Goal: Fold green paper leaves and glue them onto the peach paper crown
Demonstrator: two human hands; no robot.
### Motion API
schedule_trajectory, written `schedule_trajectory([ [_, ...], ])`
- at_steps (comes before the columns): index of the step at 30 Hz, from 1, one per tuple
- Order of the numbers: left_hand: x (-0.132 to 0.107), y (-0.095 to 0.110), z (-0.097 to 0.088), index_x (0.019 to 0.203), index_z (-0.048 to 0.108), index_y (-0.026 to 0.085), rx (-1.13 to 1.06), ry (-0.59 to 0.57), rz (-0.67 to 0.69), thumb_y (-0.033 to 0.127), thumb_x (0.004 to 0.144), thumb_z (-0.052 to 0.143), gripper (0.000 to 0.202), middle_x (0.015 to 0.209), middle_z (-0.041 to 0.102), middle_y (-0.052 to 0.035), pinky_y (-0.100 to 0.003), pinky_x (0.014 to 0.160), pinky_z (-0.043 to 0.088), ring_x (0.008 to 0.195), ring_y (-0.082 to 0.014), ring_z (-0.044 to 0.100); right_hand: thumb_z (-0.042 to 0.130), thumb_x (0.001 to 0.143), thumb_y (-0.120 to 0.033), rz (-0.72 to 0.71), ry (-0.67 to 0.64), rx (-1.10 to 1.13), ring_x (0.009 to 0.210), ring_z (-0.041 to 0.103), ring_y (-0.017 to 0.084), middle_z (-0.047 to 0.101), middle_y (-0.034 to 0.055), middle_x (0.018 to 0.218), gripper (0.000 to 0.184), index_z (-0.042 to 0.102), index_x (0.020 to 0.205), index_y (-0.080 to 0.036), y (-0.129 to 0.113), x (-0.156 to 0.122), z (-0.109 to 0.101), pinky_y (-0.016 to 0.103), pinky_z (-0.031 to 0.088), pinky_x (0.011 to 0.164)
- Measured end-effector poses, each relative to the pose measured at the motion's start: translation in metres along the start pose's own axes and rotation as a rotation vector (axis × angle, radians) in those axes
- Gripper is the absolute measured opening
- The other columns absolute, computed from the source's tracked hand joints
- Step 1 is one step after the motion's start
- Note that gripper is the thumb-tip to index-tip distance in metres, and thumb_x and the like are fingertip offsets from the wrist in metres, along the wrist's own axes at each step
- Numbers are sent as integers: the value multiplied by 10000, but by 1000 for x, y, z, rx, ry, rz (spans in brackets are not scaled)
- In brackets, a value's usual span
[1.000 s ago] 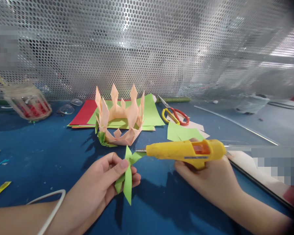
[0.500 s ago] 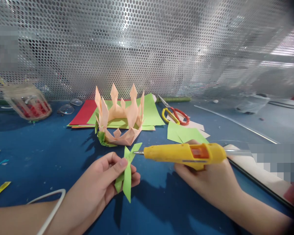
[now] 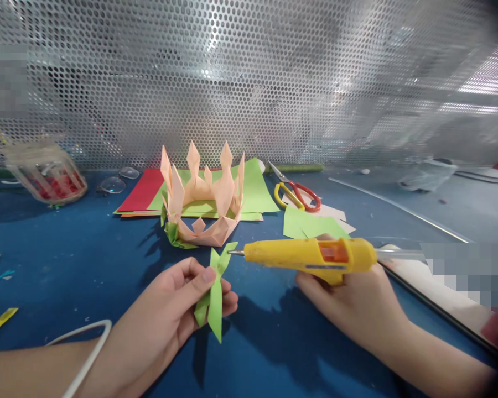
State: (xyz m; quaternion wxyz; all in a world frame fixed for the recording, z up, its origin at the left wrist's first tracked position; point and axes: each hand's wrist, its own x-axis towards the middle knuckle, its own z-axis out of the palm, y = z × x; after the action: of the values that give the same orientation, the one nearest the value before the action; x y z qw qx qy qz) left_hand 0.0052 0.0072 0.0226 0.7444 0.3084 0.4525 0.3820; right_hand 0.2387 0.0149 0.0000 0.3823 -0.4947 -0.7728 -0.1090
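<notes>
Between thumb and fingers, my left hand (image 3: 191, 298) pinches a folded light-green paper piece (image 3: 216, 304) with pointed ends, held above the blue table. My right hand (image 3: 352, 298) is wrapped round a yellow glue gun (image 3: 299, 255) with an orange window and a clear glue stick at its back. The metal nozzle points left and meets the upper right point of the green piece. Just behind my left hand stands a peach paper crown (image 3: 222, 232) with tall folded spikes. Green folded paper (image 3: 175, 236) sits along the crown's left base.
Red (image 3: 139, 190) and green paper sheets (image 3: 255, 185) lie behind the crown. Scissors (image 3: 299, 196) with red and yellow handles rest by paper scraps (image 3: 311, 222). Glasses (image 3: 113, 184) and a tilted jar (image 3: 52, 177) are at left. A perforated metal panel (image 3: 232, 83) closes the back.
The glue gun and my right hand have shifted slightly, with the nozzle now a little higher along the green paper's upper right point. My left hand stays nearly still.
</notes>
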Motion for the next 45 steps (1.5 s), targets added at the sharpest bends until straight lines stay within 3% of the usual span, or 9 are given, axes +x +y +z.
schedule_trajectory([
  [5, -3, 0, 2, 717, 594, 142, 9, 4, -10, 171, 969, 498, 271, 749, 674, -32, -265, 853, 563, 800, -145, 676, 476, 802, -201, -29, -79, 38, 450, 649, 160, 655, -14, 583, 55, 518, 787, -234, -4, -2, -2, 225, 495, 420],
  [9, -3, 2, 4, 690, 594, 142, 1, 7, -3, 151, 966, 491, 295, 726, 678, -32, -253, 830, 568, 780, -146, 681, 492, 810, -209, -29, -95, 52, 421, 637, 147, 645, -37, 552, 42, 522, 807, -239, -7, -2, -4, 207, 479, 392],
  [19, -1, 0, 0, 745, 594, 141, 11, 14, 0, 162, 963, 508, 235, 775, 683, -38, -259, 836, 568, 812, -149, 678, 466, 766, -206, 12, 13, -25, 444, 651, 187, 669, 14, 584, 52, 496, 735, -236, -4, 1, -1, 255, 520, 427],
  [26, 1, -2, -2, 748, 580, 151, 18, -18, 6, 211, 960, 528, 226, 782, 693, -37, -220, 780, 563, 808, -154, 692, 465, 753, -223, 51, 37, -80, 295, 550, 162, 532, -34, 382, 208, 378, 569, -266, -3, 1, -1, 232, 424, 308],
  [31, 1, -1, -2, 740, 579, 153, 4, -9, 7, 194, 961, 519, 233, 773, 687, -34, -228, 801, 560, 817, -155, 690, 459, 744, -219, 35, 36, -75, 379, 616, 187, 651, -1, 515, 57, 483, 710, -258, -4, 1, -1, 253, 485, 375],
  [35, 2, -2, -3, 747, 585, 150, -2, -9, 7, 185, 962, 519, 227, 778, 688, -30, -233, 812, 565, 801, -142, 682, 461, 735, -215, 11, 31, -68, 408, 628, 188, 661, 0, 551, 58, 498, 759, -253, -4, 2, -1, 258, 504, 411],
  [45, 0, 0, 0, 738, 569, 150, 13, -9, -1, 182, 973, 498, 248, 772, 690, -30, -221, 797, 569, 796, -138, 689, 452, 722, -208, 48, 16, -79, 260, 502, 149, 497, -34, 344, 223, 356, 529, -263, -3, 2, -1, 226, 380, 288],
])
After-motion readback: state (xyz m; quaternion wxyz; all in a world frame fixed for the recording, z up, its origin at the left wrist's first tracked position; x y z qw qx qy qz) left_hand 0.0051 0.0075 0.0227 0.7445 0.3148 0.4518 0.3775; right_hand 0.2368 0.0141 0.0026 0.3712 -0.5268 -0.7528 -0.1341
